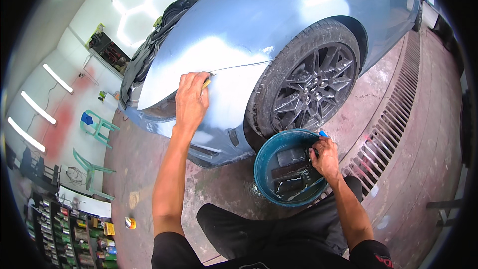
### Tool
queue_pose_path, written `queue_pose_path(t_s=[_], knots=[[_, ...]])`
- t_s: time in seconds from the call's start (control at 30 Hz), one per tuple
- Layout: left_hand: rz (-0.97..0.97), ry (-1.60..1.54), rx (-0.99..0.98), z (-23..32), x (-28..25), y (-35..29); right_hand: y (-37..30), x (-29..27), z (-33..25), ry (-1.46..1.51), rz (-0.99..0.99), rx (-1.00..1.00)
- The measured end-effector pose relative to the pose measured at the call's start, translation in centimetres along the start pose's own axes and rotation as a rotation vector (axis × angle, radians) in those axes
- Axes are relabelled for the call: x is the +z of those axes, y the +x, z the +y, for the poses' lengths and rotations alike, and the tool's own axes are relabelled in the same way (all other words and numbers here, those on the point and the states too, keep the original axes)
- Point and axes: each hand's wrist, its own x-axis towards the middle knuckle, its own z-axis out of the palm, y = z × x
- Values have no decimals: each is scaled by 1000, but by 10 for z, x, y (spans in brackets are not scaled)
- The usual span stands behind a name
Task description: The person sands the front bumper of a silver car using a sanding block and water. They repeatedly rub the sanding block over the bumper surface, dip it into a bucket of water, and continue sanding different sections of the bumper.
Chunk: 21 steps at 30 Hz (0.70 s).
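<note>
Auto body workshop, sanded car (279, 25), paint shelves (74, 234)

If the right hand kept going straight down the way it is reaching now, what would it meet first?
Probably the water in the teal basin: the right hand is already over its rim, fingers pointing down inside. Dark flat pieces lie in there just beyond; depth is hard to judge.

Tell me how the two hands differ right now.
The left hand is raised, pressed flat against the car's fender over a yellowish pad; the right hand is low, reaching into the blue basin. The left arm is stretched out, the right bent. Both are bare.
</note>
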Motion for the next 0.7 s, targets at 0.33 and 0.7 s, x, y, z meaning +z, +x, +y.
queue_pose_path(t_s=[0.33,0.7], knots=[[23,11,-38,-3,6,-6,1,0,-3,28,19,-5],[-9,26,-51,5,2,-3,0,0,3,9,-30,5]])
